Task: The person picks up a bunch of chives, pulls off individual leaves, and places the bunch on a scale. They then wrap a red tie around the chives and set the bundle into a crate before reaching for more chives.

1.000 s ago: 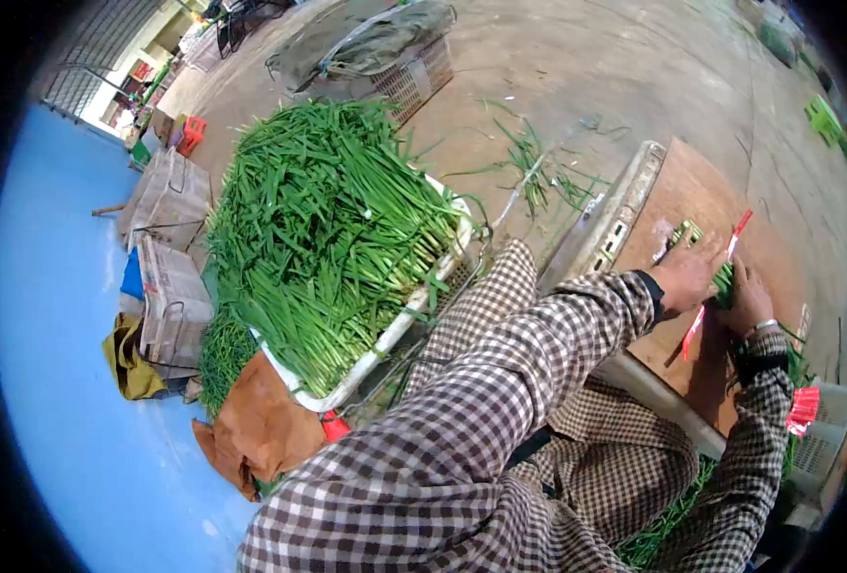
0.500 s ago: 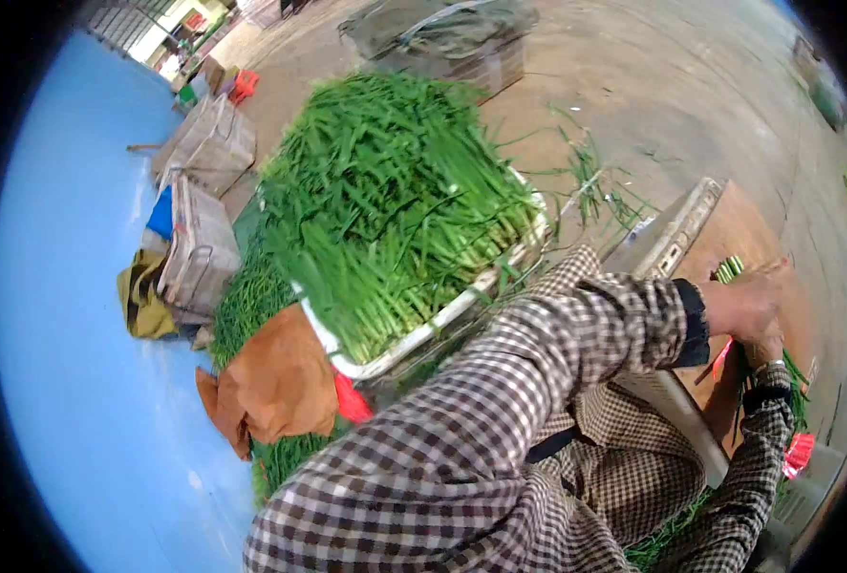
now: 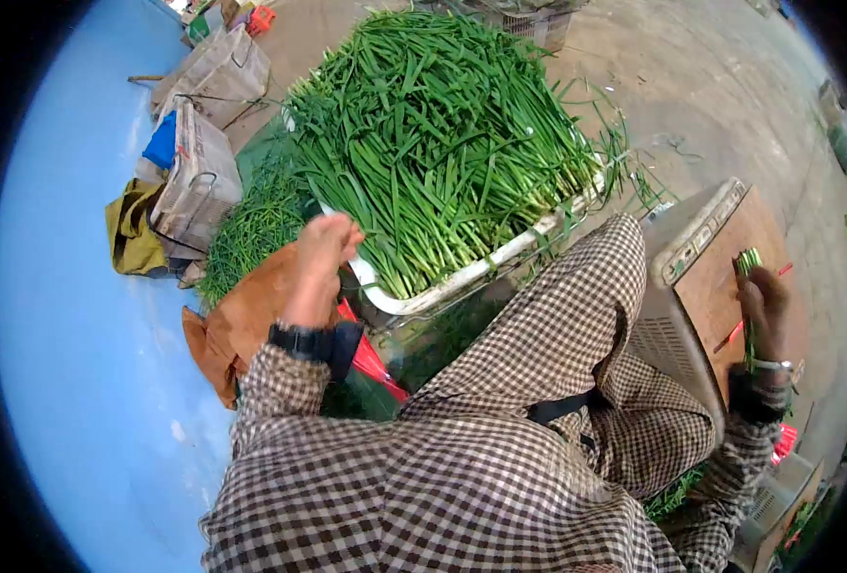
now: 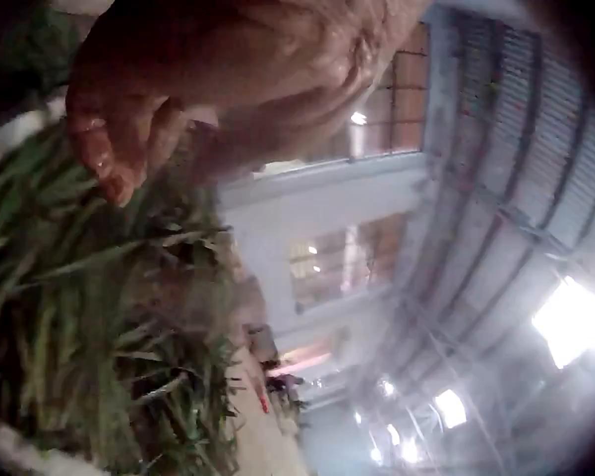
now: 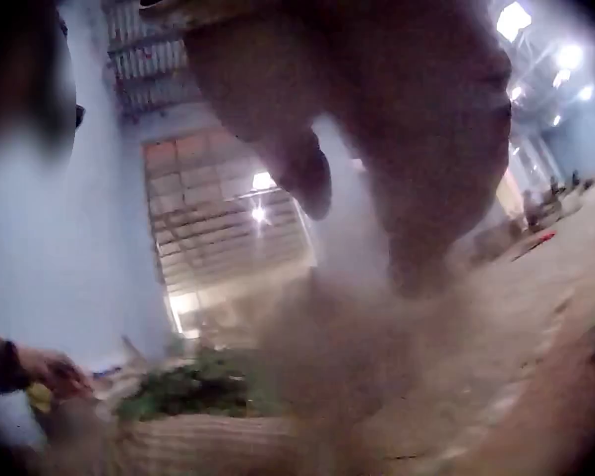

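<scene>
My left hand [image 3: 320, 256] hangs in the air over the brown cloth [image 3: 251, 304], beside the near left corner of a white tray [image 3: 395, 304]. The tray is heaped with long green chives [image 3: 442, 153]. In the left wrist view, that hand's fingers [image 4: 99, 159] bend loosely, with nothing seen between them. At the right, my right hand [image 3: 769, 304] is over a small bunch of green stems [image 3: 748, 263] on a brown board [image 3: 705, 286]. A red strip [image 3: 735, 331] shows under the bunch. The blurred right wrist view shows that thumb and fingers [image 5: 426, 218] apart.
The board lies on an upturned plastic crate [image 3: 667, 334] at my knees. More red strips [image 3: 375, 358] lie beside the brown cloth. Greyish crates [image 3: 199, 181] stand along the blue wall [image 3: 70, 286]. Loose leaves [image 3: 648, 186] lie on the floor beyond the tray.
Both hands were together at the bunch on the board. My left hand has since swung far left to the tray's corner, while the right stays by the bunch. The head view has turned left and downward.
</scene>
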Demonstrator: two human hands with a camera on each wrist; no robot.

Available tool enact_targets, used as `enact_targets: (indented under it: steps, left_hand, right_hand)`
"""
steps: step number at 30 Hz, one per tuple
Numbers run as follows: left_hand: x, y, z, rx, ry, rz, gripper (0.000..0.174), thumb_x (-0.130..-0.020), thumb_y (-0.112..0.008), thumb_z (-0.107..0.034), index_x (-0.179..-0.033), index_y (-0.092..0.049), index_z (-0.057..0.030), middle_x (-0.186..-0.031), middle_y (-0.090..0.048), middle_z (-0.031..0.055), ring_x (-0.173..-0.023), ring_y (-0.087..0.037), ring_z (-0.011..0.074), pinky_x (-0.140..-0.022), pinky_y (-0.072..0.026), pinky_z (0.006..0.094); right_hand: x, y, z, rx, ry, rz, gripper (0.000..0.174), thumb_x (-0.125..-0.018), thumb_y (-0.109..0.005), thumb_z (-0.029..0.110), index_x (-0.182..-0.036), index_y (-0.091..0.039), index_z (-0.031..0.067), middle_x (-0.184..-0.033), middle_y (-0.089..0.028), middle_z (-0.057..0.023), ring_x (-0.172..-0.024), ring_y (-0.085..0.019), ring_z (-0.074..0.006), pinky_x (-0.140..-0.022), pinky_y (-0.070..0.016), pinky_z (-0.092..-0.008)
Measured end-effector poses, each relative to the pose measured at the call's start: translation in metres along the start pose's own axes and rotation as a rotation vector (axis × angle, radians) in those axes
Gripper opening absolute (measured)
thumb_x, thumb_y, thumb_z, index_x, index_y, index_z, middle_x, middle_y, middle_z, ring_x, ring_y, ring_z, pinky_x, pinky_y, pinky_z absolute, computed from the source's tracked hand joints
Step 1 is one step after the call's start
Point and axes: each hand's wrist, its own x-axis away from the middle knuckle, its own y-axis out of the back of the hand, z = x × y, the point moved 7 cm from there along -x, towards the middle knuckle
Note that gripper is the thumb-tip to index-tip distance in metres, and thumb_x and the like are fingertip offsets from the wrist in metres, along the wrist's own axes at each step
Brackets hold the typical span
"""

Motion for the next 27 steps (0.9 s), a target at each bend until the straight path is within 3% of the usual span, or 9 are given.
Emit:
enact_targets:
  steps: [1,3,4,9,10,15,17,22,27]
  left_hand:
    - [-0.007,0.026,0.049,0.152,0.068,-0.007,0.019,-0.08,-0.062,-0.016,-0.093,-0.056,-0.0044,-0.081,-0.06,0.0031,-0.068,-0.059,0.015,-0.06,-0.0474,0.0251]
    - [0.015,0.023,0.069,-0.2,-0.491,0.187,0.026,-0.08,-0.063,-0.016,-0.1,-0.052,-0.0041,-0.083,-0.06,0.0026,-0.07,-0.059,0.0157,-0.062,-0.0475,0.0282]
    - [0.034,0.012,0.074,0.178,0.224,-0.084,0.028,-0.079,-0.064,-0.015,-0.101,-0.051,-0.0044,-0.085,-0.059,0.0026,-0.076,-0.059,0.0164,-0.065,-0.0472,0.0297]
    - [0.046,-0.017,0.058,0.172,0.174,-0.092,0.018,-0.079,-0.062,-0.008,-0.091,-0.048,-0.0058,-0.072,-0.046,-0.0043,-0.061,-0.044,0.0062,-0.052,-0.0374,0.0215]
    - [0.039,-0.017,0.075,0.156,0.174,0.043,0.037,-0.08,-0.061,-0.013,-0.112,-0.049,0.0005,-0.102,-0.055,0.0046,-0.094,-0.052,0.0167,-0.076,-0.0418,0.0296]
    - [0.034,-0.024,0.092,0.141,0.167,-0.105,0.043,-0.081,-0.061,-0.015,-0.117,-0.044,0.0008,-0.102,-0.051,0.0068,-0.091,-0.049,0.0165,-0.076,-0.0397,0.0311]
    - [0.035,-0.029,0.092,0.145,0.202,0.005,0.091,-0.077,-0.067,-0.024,-0.138,-0.007,0.007,-0.138,-0.025,0.0261,-0.121,-0.036,0.0304,-0.095,-0.0329,0.0384]
    - [0.037,-0.029,0.082,0.156,0.227,0.058,0.092,-0.075,-0.068,-0.028,-0.138,-0.01,0.0062,-0.137,-0.024,0.0264,-0.122,-0.035,0.0315,-0.097,-0.0311,0.0403]
    - [0.042,-0.025,0.084,0.185,0.209,0.049,0.087,-0.075,-0.068,-0.028,-0.136,-0.017,0.0071,-0.136,-0.029,0.026,-0.12,-0.037,0.0297,-0.096,-0.0324,0.0379]
  right_hand:
    - [-0.006,-0.049,0.043,0.034,-0.04,0.132,0.025,-0.085,-0.055,0.006,-0.108,-0.052,-0.0028,-0.099,-0.059,-0.0109,-0.084,-0.059,-0.0185,-0.075,-0.0484,-0.0291]
    - [-0.004,-0.145,0.104,-0.041,0.009,0.351,0.024,-0.083,-0.057,0.008,-0.102,-0.055,-0.0068,-0.092,-0.062,-0.0133,-0.083,-0.06,-0.018,-0.077,-0.0483,-0.0278]
    - [-0.005,-0.194,0.12,-0.205,-0.005,0.49,0.027,-0.082,-0.059,0.01,-0.102,-0.054,-0.0072,-0.091,-0.063,-0.0141,-0.084,-0.06,-0.0182,-0.077,-0.0481,-0.0283]
    - [-0.02,-0.338,0.151,0.097,0.329,0.53,0.033,-0.076,-0.064,0.018,-0.099,-0.059,-0.0054,-0.091,-0.062,-0.0208,-0.077,-0.061,-0.0298,-0.071,-0.0494,-0.0352]
    - [-0.025,-0.358,0.15,0.301,0.302,0.527,0.035,-0.075,-0.065,0.02,-0.098,-0.059,-0.0055,-0.093,-0.061,-0.0212,-0.081,-0.06,-0.0325,-0.073,-0.049,-0.038]
    - [-0.038,-0.407,0.138,0.715,0.063,0.518,0.061,-0.074,-0.066,0.045,-0.098,-0.047,-0.007,-0.097,-0.056,-0.0252,-0.087,-0.059,-0.037,-0.075,-0.05,-0.0411]
    - [-0.037,-0.425,0.13,0.813,0.015,0.546,0.069,-0.073,-0.063,0.055,-0.1,-0.045,-0.0065,-0.096,-0.058,-0.0245,-0.087,-0.061,-0.0347,-0.073,-0.0511,-0.0399]
    - [-0.006,-0.466,0.138,1.039,0.078,0.527,0.105,-0.061,-0.069,0.061,-0.129,-0.027,-0.0074,-0.106,-0.055,-0.0226,-0.098,-0.056,-0.034,-0.082,-0.0439,-0.0444]
    - [-0.013,-0.454,0.131,0.856,-0.013,0.479,0.11,-0.06,-0.076,0.048,-0.135,-0.016,-0.0039,-0.105,-0.054,-0.0224,-0.098,-0.054,-0.0348,-0.082,-0.0435,-0.0465]
